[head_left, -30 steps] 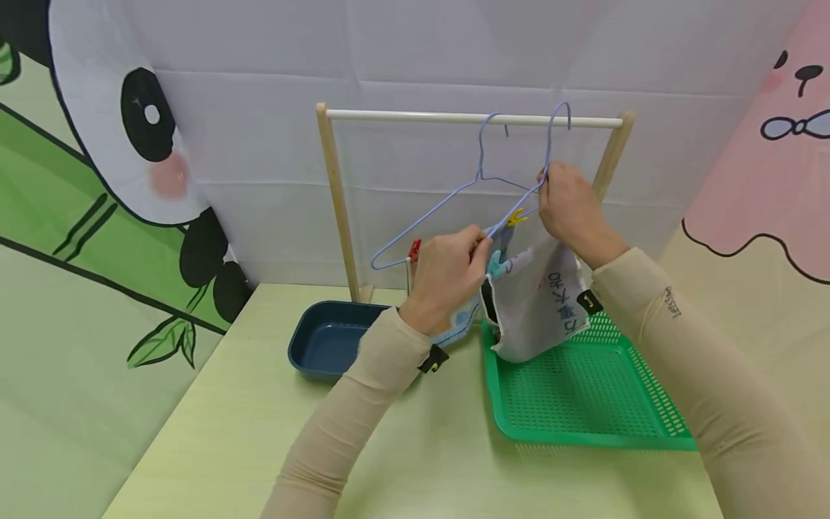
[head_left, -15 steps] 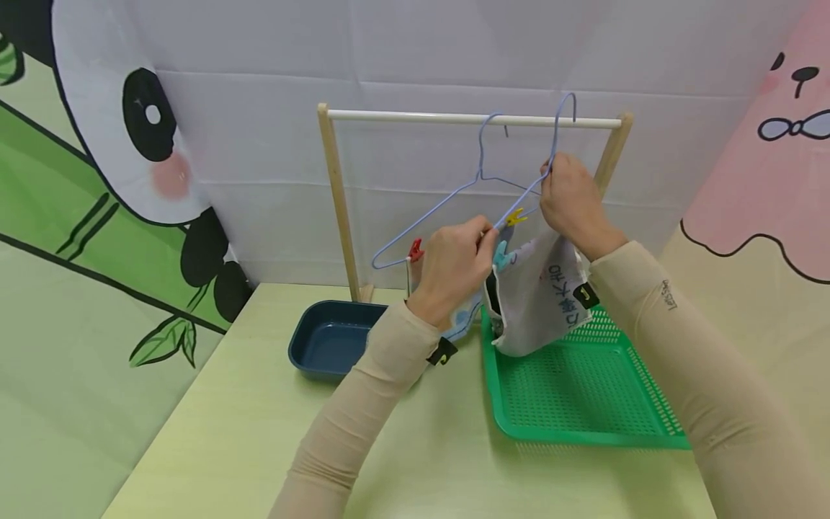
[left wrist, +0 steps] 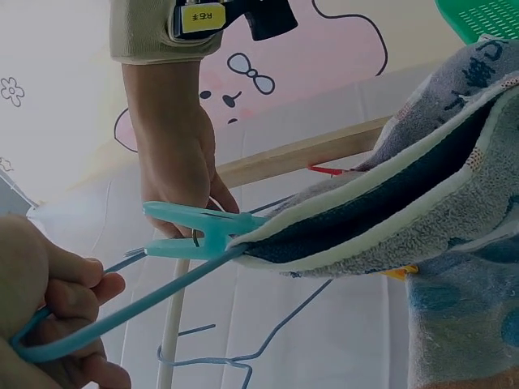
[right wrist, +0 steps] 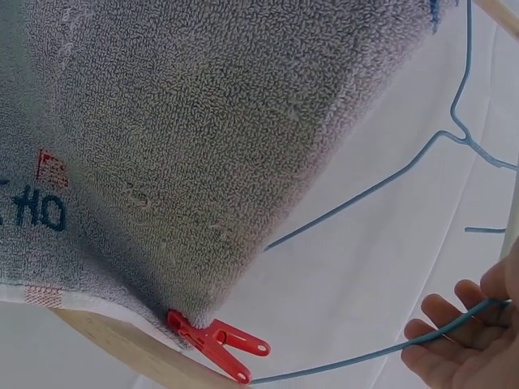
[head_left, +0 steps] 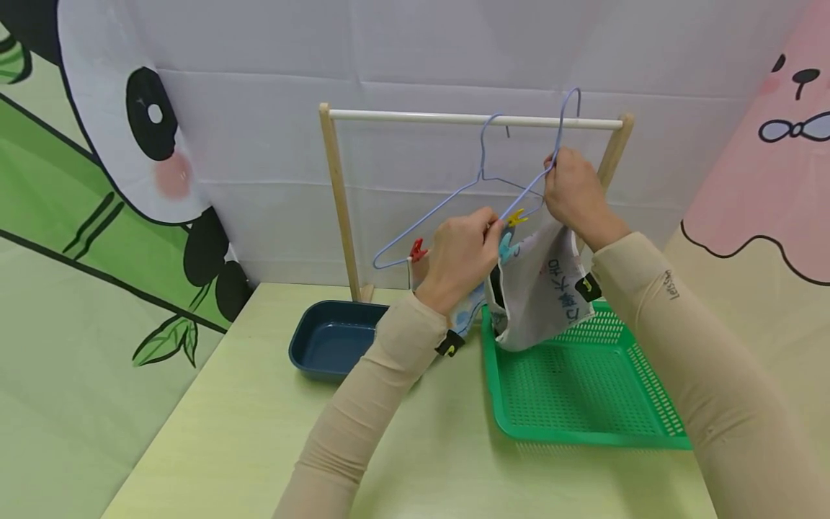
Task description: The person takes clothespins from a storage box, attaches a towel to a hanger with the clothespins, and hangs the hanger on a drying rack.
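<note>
My left hand [head_left: 462, 256] grips one end of a light-blue wire hanger [head_left: 527, 192], and the fingers of my right hand [head_left: 577, 198] hold it just below its hook. A grey towel [head_left: 541, 288] with dark lettering hangs folded from this hanger. A teal clothespin [left wrist: 203, 229] pinches one towel corner near my left hand; a red clothespin [right wrist: 212, 344] pinches another, in the right wrist view. The hook overlaps the white rail [head_left: 415, 116] in the head view, its top above it. Behind it, a second hanger [head_left: 428, 215] hangs on the rail.
The second hanger bears a blue-patterned towel [head_left: 463, 317], held by a red clothespin [head_left: 418, 250] and a yellow clothespin [head_left: 516, 218]. A navy tray [head_left: 333, 339] stands left under the rack's wooden post [head_left: 340, 209]. A green basket [head_left: 583, 436] sits on the right of the table [head_left: 259, 425].
Both hands have lifted the front hanger and its grey towel slightly upward and to the right. Its hook has risen higher above the rail. The rear hanger has stayed in place.
</note>
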Motion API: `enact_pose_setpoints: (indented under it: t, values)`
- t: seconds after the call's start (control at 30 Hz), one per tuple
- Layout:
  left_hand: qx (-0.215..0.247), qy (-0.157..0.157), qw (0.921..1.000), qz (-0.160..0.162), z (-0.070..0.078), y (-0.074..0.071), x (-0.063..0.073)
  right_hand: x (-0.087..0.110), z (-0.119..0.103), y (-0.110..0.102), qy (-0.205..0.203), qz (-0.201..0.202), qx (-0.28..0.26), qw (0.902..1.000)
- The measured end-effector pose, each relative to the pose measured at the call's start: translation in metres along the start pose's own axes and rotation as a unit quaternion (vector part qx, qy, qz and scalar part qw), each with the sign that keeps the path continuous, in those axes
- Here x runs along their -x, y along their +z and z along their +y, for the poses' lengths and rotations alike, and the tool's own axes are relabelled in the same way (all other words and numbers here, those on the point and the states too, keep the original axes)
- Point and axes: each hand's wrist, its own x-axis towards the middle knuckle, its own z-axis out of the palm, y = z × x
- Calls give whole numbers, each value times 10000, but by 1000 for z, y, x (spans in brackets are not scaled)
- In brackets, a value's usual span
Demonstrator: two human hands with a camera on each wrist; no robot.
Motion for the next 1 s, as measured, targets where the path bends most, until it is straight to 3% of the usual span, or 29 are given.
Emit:
enact_pose_setpoints:
  t: [0.53,1.0]
  values:
    - [-25,-128,9997,-187,-4,16,0,-2,13,2,155,-492,34,9987]
    - [-36,-155,9991,-384,-8,26,10,4,24,12,235,-835,10,9962]
